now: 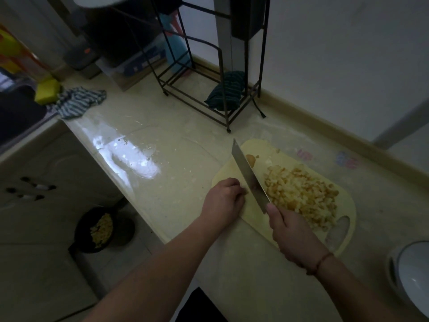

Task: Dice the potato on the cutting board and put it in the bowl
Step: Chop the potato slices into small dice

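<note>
While your right hand (293,235) grips the knife (249,176), your left hand's (224,201) curled fingers (240,190) pinch something unseen beside the blade — a slip nicks them.

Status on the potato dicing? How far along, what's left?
Mostly diced: a big pile of potato cubes sits on the cutting board. In hand: the right hand grips the knife, blade down beside the left hand, which is curled on the board; what it holds is hidden. One small piece lies uncut beyond the blade. Left: finishing cuts, then moving everything to the bowl, which looks empty.
</note>
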`<state>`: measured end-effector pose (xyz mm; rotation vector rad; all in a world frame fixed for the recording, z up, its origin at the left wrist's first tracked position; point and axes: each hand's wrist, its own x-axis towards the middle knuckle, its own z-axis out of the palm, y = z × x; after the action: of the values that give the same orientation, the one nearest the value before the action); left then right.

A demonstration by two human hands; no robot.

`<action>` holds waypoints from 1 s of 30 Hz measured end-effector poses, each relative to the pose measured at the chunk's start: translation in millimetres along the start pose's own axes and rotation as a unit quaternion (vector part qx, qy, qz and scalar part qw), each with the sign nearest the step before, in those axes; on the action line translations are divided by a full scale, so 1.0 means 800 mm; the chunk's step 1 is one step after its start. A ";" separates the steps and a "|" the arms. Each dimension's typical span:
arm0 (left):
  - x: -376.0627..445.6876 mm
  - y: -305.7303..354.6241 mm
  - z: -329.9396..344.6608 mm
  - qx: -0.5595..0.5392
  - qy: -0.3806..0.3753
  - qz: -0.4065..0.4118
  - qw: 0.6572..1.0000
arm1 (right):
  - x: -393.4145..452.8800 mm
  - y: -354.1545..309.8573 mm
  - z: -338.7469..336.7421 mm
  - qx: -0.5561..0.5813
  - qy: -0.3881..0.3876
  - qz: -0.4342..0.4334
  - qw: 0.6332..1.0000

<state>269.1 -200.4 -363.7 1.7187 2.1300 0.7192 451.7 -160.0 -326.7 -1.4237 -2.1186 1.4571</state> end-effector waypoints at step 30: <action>0.000 -0.008 0.006 0.026 0.020 0.049 0.998 | -0.012 -0.002 0.019 -0.066 -0.017 -0.035 0.997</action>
<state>266.1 -200.5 -371.1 1.8628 2.1191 0.7365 446.4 -177.1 -330.0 -1.3629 -2.2999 1.3469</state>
